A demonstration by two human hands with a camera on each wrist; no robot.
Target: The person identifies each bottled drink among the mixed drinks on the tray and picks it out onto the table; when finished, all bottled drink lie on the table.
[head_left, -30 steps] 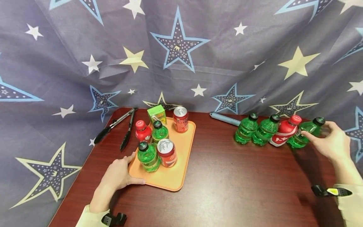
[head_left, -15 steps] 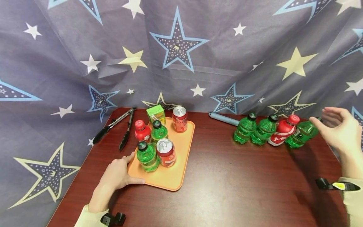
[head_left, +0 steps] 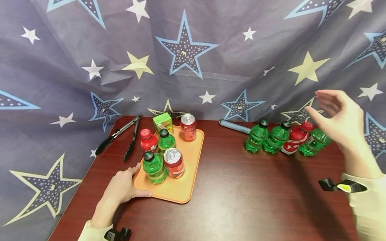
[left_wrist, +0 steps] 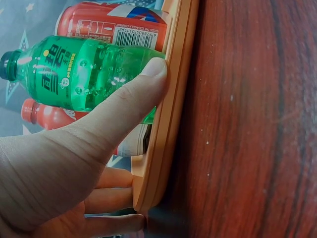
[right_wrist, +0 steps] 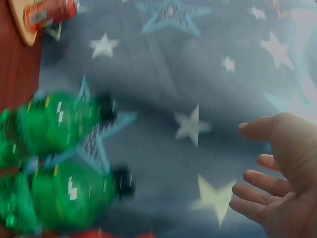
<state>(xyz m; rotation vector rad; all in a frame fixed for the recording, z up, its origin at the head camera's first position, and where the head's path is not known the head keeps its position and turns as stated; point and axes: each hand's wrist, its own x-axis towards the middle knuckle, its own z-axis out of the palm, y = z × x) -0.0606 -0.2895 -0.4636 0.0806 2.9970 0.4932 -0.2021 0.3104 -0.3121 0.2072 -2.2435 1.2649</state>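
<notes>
My left hand (head_left: 119, 187) grips the near left corner of an orange tray (head_left: 172, 193), the thumb (left_wrist: 129, 91) lying along its rim and the fingers at its side. On the tray stand two green soda bottles (head_left: 154, 171), a red bottle (head_left: 149, 142), two red soda cans (head_left: 174, 165) and a green juice box (head_left: 163, 121). My right hand (head_left: 342, 117) is raised, fingers apart and holding nothing. It hovers above the rightmost green bottle (head_left: 315, 144), hiding its cap in the head view. Beside that bottle stand a red bottle (head_left: 295, 139) and two more green bottles (head_left: 257, 138).
Metal tongs with black tips (head_left: 132, 144) lie at the table's back left, left of the tray. A light blue handle (head_left: 234, 127) lies along the back edge, its right end behind the green bottles. A star-patterned cloth (head_left: 226, 50) hangs behind the dark red table (head_left: 235, 201).
My right hand has let go of the rightmost green bottle, lifted, and swung leftward above the row. My left hand keeps its place on the tray.
</notes>
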